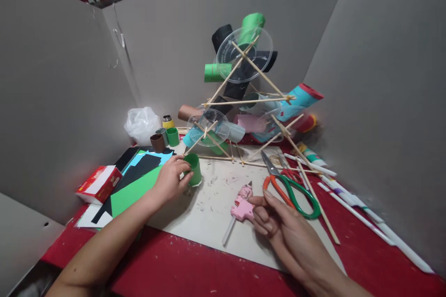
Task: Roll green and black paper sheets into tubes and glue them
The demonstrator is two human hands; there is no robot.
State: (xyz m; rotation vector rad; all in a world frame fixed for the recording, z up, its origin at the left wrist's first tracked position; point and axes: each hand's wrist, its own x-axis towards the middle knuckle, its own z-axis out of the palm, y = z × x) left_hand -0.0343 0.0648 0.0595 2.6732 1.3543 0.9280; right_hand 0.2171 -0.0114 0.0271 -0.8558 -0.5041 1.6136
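Note:
My left hand [170,178] grips a small green paper tube [193,169] standing on the grey board [212,213], fingers wrapped round its side. My right hand [275,222] rests on the board with fingers curled, its fingertips touching the handle of a pink glue gun [242,206] that lies there. Behind both stands a model of wooden skewers [244,102] carrying clear plastic lids and green, black, teal and pink paper rolls. Scissors [289,185] with orange and green handles lie just beyond my right hand.
Sheets of green, black and blue paper [134,181] and a red-and-white box [99,183] lie at the left. Small cups [165,138] and a white plastic bag [141,124] stand at the back left. White glue sticks [358,209] lie on the red cloth at the right. Grey walls enclose the space.

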